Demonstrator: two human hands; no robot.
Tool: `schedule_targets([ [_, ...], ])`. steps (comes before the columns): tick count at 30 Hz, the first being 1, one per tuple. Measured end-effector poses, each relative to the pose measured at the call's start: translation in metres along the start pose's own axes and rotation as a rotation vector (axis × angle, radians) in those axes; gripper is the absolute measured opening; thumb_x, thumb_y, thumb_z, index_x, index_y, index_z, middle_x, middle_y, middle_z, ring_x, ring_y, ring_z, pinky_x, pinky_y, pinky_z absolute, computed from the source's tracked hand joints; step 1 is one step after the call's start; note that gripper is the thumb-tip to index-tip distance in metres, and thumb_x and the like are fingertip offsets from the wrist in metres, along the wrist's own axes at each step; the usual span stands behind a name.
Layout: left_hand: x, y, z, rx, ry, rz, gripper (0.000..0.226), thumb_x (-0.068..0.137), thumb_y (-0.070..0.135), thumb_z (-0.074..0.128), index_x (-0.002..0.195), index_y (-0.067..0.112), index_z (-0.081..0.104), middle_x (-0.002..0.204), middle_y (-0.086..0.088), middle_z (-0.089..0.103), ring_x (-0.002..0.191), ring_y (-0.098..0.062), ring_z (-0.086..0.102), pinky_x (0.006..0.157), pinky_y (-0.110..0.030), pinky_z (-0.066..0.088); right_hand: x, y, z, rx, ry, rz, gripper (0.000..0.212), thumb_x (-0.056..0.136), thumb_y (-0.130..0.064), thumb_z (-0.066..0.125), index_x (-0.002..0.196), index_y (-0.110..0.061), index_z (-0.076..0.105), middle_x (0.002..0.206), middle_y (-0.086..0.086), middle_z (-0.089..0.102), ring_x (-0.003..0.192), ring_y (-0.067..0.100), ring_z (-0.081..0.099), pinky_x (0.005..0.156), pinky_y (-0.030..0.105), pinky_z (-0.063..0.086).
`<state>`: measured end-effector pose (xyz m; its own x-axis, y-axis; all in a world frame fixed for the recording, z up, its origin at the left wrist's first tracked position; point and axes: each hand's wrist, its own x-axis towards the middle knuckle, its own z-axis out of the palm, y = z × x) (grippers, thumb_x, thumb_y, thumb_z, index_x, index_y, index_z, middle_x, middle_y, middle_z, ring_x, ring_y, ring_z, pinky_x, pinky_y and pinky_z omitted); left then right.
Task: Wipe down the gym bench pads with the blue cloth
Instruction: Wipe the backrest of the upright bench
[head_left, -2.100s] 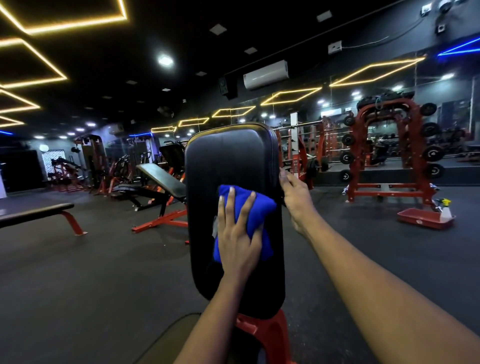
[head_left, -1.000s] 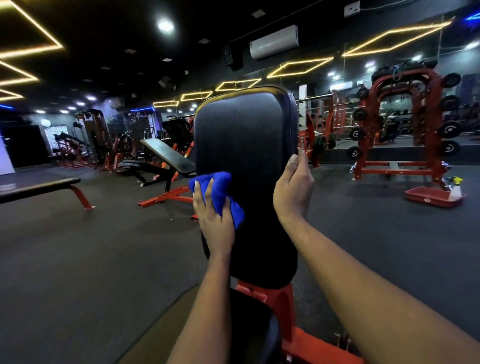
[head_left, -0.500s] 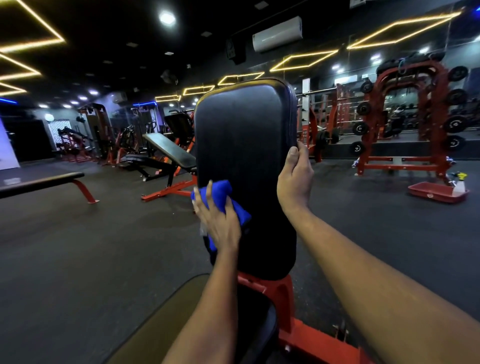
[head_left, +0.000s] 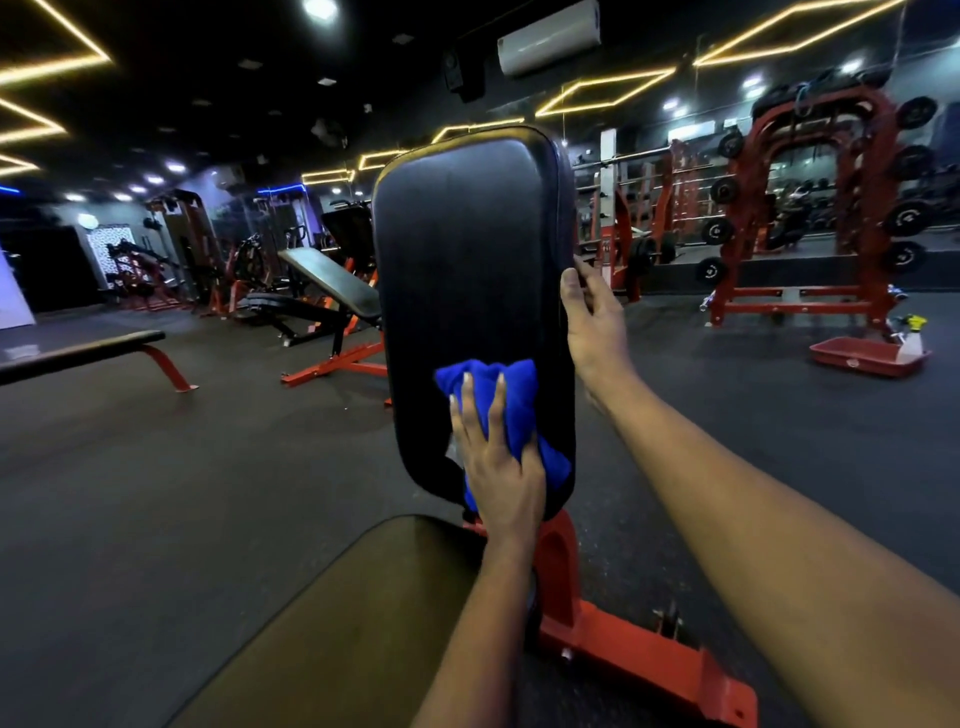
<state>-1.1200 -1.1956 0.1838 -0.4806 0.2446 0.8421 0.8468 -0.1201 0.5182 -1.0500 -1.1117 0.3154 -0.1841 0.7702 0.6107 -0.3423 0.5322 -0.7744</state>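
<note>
One upright black back pad (head_left: 467, 249), one olive-brown seat pad (head_left: 363, 613), one crumpled blue cloth (head_left: 511, 400). Left of the back pad, one flat black bench (head_left: 78, 353), one inclined black bench (head_left: 332, 286); right of it, one red tray (head_left: 862, 357), one yellow-topped spray bottle (head_left: 911, 338).

Your left hand (head_left: 501, 467) and right hand (head_left: 595, 322), both at the back pad (head_left: 467, 249), were bare. Your forearms (head_left: 779, 545) were uncovered along their whole visible length.
</note>
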Motion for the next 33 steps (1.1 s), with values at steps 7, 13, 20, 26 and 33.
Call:
schedule_targets([
  [7, 0.033, 0.024, -0.011, 0.025, -0.064, 0.018, 0.068, 0.084, 0.027, 0.053, 0.149, 0.036, 0.035, 0.163, 0.000, 0.014, 0.151, -0.027, 0.007, 0.121, -0.042, 0.018, -0.006, -0.016, -0.004, 0.070, -0.050, 0.062, 0.045, 0.102, -0.033, 0.052, 0.144, -0.018, 0.048, 0.123, -0.014, 0.053, 0.118, -0.001, 0.049, 0.099, 0.013, 0.040],
  [13, 0.103, 0.057, -0.004, 0.044, -0.036, 0.189, 0.061, 0.089, 0.027, 0.054, 0.148, 0.031, 0.040, 0.163, -0.001, 0.014, 0.151, -0.027, 0.005, 0.118, -0.041, 0.022, 0.004, -0.011, -0.014, 0.257, -0.125, 0.191, 0.039, 0.104, -0.009, 0.043, 0.142, -0.016, 0.050, 0.130, 0.004, 0.063, 0.123, 0.018, 0.059, 0.098, 0.028, 0.049],
  [20, -0.037, 0.005, -0.005, -0.020, -0.044, -0.075, 0.081, 0.077, -0.001, 0.059, 0.148, 0.031, 0.039, 0.164, 0.001, 0.012, 0.152, -0.025, 0.007, 0.121, -0.039, 0.017, 0.002, -0.004, -0.006, 0.283, -0.028, 0.177, 0.040, 0.102, -0.002, 0.044, 0.140, -0.012, 0.054, 0.124, -0.004, 0.064, 0.121, 0.011, 0.058, 0.109, 0.031, 0.043],
  [26, -0.028, 0.006, 0.001, -0.034, 0.027, -0.389, 0.065, 0.095, 0.017, 0.058, 0.151, 0.032, 0.030, 0.165, 0.000, 0.004, 0.151, -0.024, 0.005, 0.121, -0.042, 0.015, -0.005, -0.003, 0.011, 0.131, 0.135, 0.085, 0.033, 0.102, -0.010, 0.048, 0.132, -0.016, 0.062, 0.120, -0.009, 0.065, 0.115, 0.007, 0.060, 0.103, 0.023, 0.046],
  [33, 0.020, -0.036, -0.008, -0.159, 0.217, -0.774, 0.053, 0.101, 0.029, 0.049, 0.151, 0.023, 0.032, 0.164, -0.008, 0.009, 0.150, -0.031, 0.009, 0.119, -0.038, 0.010, -0.010, -0.002, 0.032, -0.036, 0.365, -0.008, 0.034, 0.104, -0.015, 0.043, 0.133, -0.011, 0.061, 0.130, 0.000, 0.063, 0.111, -0.002, 0.048, 0.082, -0.005, 0.031],
])
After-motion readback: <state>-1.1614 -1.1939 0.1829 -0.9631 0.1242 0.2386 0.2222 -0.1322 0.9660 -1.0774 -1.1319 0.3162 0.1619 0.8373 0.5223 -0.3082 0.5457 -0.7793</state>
